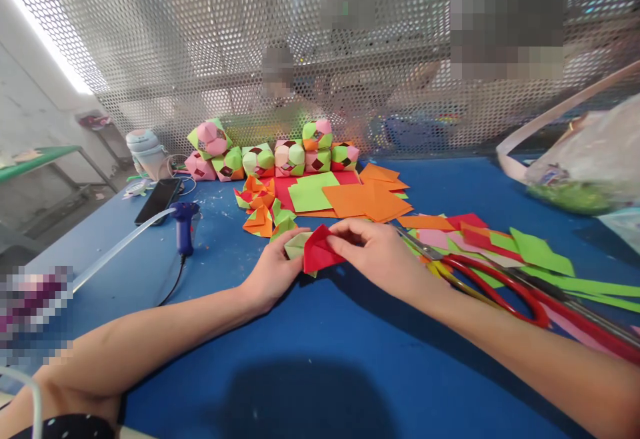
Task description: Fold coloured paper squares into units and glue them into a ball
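Both of my hands meet over the middle of the blue table. My left hand is closed around a folded light green paper piece. My right hand pinches a folded red paper piece by its right side. The red piece sits against the green one, partly covering it; whether they are joined I cannot tell. Just beyond my left hand lie several folded orange, green and red paper units. Flat orange paper squares and light green squares are stacked behind my hands.
Finished paper balls line the table's back, some stacked. A hot glue gun, a phone and a lidded cup stand left. Red-handled scissors and paper scraps lie right, near a plastic bag. A perforated metal screen rises behind.
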Demonstrator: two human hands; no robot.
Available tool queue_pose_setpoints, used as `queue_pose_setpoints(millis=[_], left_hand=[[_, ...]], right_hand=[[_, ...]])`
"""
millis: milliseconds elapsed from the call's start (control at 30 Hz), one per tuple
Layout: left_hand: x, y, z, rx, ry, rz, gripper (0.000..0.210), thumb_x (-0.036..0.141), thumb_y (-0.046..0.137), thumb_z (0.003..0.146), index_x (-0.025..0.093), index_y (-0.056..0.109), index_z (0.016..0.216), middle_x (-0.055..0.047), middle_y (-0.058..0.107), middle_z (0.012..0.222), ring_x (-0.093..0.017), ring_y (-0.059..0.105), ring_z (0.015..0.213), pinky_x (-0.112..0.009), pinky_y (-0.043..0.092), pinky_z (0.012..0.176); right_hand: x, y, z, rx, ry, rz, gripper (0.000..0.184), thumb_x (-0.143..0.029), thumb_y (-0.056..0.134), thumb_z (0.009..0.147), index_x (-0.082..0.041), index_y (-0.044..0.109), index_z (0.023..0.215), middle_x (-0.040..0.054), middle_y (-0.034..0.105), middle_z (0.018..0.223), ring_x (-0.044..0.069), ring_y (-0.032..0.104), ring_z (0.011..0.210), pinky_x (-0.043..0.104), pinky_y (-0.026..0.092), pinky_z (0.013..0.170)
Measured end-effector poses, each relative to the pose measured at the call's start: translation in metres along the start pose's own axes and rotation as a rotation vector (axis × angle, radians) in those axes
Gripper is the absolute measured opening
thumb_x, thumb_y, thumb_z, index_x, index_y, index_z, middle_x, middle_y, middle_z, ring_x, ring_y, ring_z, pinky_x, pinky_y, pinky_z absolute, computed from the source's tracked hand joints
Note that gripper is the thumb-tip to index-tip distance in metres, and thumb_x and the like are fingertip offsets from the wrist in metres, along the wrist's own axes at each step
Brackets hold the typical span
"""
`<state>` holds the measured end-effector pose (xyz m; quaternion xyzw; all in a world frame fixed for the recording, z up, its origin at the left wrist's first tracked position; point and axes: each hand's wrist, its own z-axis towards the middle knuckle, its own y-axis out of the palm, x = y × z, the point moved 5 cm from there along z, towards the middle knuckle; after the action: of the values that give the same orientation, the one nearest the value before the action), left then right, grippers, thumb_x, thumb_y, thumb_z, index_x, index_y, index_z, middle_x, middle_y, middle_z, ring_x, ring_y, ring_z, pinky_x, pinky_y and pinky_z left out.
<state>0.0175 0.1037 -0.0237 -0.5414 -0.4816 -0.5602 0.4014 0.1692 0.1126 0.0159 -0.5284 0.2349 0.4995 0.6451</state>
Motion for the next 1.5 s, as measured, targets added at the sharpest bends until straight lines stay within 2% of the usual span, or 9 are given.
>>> queue_pose_setpoints(millis=[133, 333, 433, 567, 767, 933, 1100, 1333, 1500], left_hand=[[0.003, 0.007, -0.002, -0.079, -0.026, -0.100, 0.047, 0.016, 0.067, 0.068, 0.018, 0.058, 0.114, -0.002, 0.065, 0.086, -0.011, 0.057, 0.070, -0.024, 0.044, 0.069], [0.003, 0.008, -0.003, -0.063, -0.103, -0.280, 0.032, 0.009, 0.055, 0.067, 0.017, 0.057, 0.098, 0.000, 0.061, 0.080, -0.011, 0.056, 0.073, -0.024, 0.044, 0.069], [0.004, 0.007, -0.002, -0.061, -0.089, -0.279, 0.018, 0.009, 0.053, 0.067, 0.017, 0.056, 0.084, 0.000, 0.059, 0.077, -0.011, 0.055, 0.070, -0.023, 0.045, 0.067], [0.004, 0.006, -0.001, -0.081, -0.081, -0.259, 0.018, 0.010, 0.050, 0.067, 0.015, 0.060, 0.082, -0.002, 0.060, 0.078, -0.011, 0.054, 0.071, -0.022, 0.045, 0.068], [0.006, 0.009, -0.002, -0.119, -0.065, -0.278, 0.017, 0.014, 0.053, 0.069, 0.014, 0.063, 0.083, -0.003, 0.062, 0.080, -0.012, 0.057, 0.074, -0.024, 0.046, 0.071], [0.001, 0.008, -0.003, -0.101, -0.042, -0.195, 0.024, 0.020, 0.066, 0.069, 0.016, 0.056, 0.090, 0.000, 0.062, 0.077, -0.010, 0.057, 0.067, -0.022, 0.043, 0.065], [-0.003, 0.006, -0.001, -0.102, 0.008, -0.124, 0.023, 0.021, 0.066, 0.073, 0.017, 0.049, 0.089, 0.003, 0.059, 0.070, -0.008, 0.055, 0.059, -0.021, 0.041, 0.058], [-0.001, 0.004, -0.001, -0.012, -0.017, -0.079, 0.022, 0.014, 0.062, 0.071, 0.018, 0.045, 0.084, 0.006, 0.054, 0.063, -0.005, 0.049, 0.054, -0.018, 0.035, 0.054], [-0.001, 0.005, -0.002, 0.015, -0.017, -0.017, 0.022, 0.020, 0.063, 0.074, 0.018, 0.043, 0.083, 0.007, 0.053, 0.061, -0.005, 0.047, 0.053, -0.017, 0.033, 0.052]], right_hand=[[0.005, 0.008, -0.004, 0.022, -0.066, -0.055, 0.008, -0.026, 0.056, 0.081, -0.021, 0.062, 0.083, 0.0015, 0.069, 0.078, 0.017, 0.064, 0.070, 0.029, 0.052, 0.065], [0.000, 0.006, -0.005, 0.050, -0.249, -0.195, 0.010, -0.020, 0.052, 0.083, -0.021, 0.062, 0.082, 0.0022, 0.066, 0.080, 0.016, 0.062, 0.073, 0.031, 0.050, 0.069], [-0.003, 0.006, -0.007, 0.060, -0.306, -0.229, 0.013, -0.019, 0.051, 0.085, -0.021, 0.064, 0.084, 0.0036, 0.065, 0.082, 0.017, 0.061, 0.076, 0.031, 0.049, 0.070], [-0.003, 0.008, -0.008, 0.060, -0.354, -0.259, 0.016, -0.020, 0.050, 0.087, -0.022, 0.066, 0.090, 0.0048, 0.065, 0.086, 0.017, 0.062, 0.078, 0.031, 0.050, 0.072], [0.000, 0.008, -0.009, 0.125, -0.363, -0.402, 0.014, -0.021, 0.054, 0.086, -0.020, 0.068, 0.086, 0.0041, 0.067, 0.082, 0.019, 0.061, 0.078, 0.034, 0.045, 0.074], [-0.002, 0.009, -0.009, 0.149, -0.385, -0.478, 0.012, -0.020, 0.055, 0.084, -0.021, 0.067, 0.083, 0.0018, 0.069, 0.080, 0.017, 0.062, 0.073, 0.033, 0.040, 0.074], [-0.005, 0.011, -0.010, 0.175, -0.405, -0.492, 0.007, -0.020, 0.056, 0.082, -0.021, 0.063, 0.079, -0.0006, 0.067, 0.072, 0.015, 0.062, 0.068, 0.032, 0.037, 0.073], [-0.008, 0.011, -0.011, 0.226, -0.398, -0.467, 0.004, -0.017, 0.060, 0.078, -0.020, 0.057, 0.078, -0.0017, 0.067, 0.066, 0.015, 0.062, 0.062, 0.032, 0.037, 0.073], [-0.011, 0.013, -0.012, 0.244, -0.430, -0.499, 0.005, -0.017, 0.060, 0.077, -0.019, 0.056, 0.080, -0.0018, 0.066, 0.065, 0.014, 0.063, 0.060, 0.032, 0.035, 0.072]])
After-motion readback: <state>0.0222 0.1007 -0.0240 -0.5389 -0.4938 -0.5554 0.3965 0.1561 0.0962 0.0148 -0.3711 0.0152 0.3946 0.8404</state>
